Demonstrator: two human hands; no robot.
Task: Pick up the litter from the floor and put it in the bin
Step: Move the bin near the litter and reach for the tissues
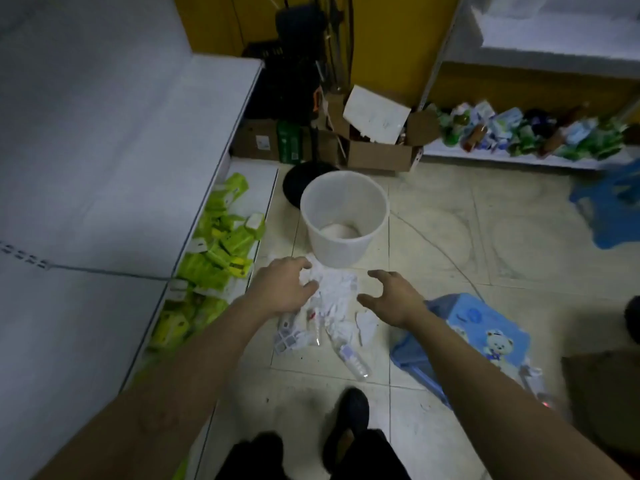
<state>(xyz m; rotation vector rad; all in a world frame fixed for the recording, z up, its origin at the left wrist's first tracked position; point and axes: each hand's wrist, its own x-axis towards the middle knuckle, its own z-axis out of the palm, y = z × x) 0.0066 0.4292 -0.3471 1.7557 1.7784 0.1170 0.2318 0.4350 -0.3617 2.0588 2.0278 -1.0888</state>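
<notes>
Left hand (pixel 282 285) fingers curl onto crumpled paper (pixel 332 292) — right hand (pixel 391 297) spread open, empty — bin (pixel 343 216) just beyond.

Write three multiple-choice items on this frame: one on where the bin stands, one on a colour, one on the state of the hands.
1. The bin stands
A. beyond the litter pile
B. on the shelf
C. behind the person

2. The packets on the low left shelf are
A. red
B. yellow-green
C. black

3. The right hand is
A. shut on a bottle
B. inside the bin
C. open over the pile

Key: 1 A, the bin sits just past the papers; 2 B, their wrappers are bright yellow-green; 3 C, its fingers are spread, while the left hand rests on the paper.
</notes>
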